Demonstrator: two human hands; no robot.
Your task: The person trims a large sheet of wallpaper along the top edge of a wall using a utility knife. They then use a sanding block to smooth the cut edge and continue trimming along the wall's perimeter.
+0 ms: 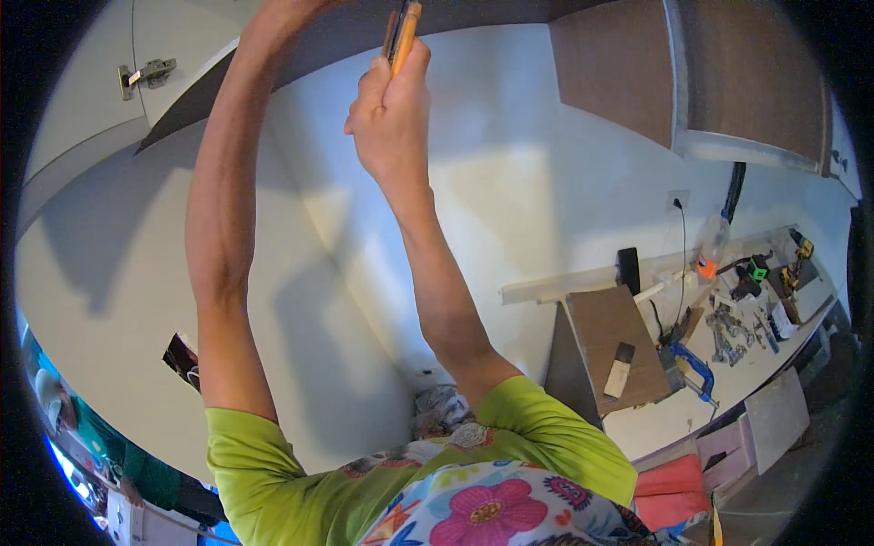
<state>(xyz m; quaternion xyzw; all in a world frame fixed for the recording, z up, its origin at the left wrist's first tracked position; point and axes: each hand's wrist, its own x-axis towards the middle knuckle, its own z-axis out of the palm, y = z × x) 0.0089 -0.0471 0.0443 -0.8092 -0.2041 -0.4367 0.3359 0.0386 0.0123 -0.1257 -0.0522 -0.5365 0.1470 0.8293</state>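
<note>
My right hand (387,100) is raised near the top centre, closed on a narrow orange-and-dark tool (401,41) held upright, its upper end by the dark underside of the overhead cabinet (482,11). My left hand (309,7) reaches up to the same underside at the top edge, left of the tool; its fingers are cut off by the frame. At the upper left, a white cabinet door (82,55) has a metal hinge (150,75) on it.
A worktable (646,423) on the right holds a brown board (601,328), blue clamp (694,364), yellow drill (801,246), plastic bottle (712,246) and metal hardware. Brown cabinets (746,73) hang above. A person in green (118,446) is at the lower left.
</note>
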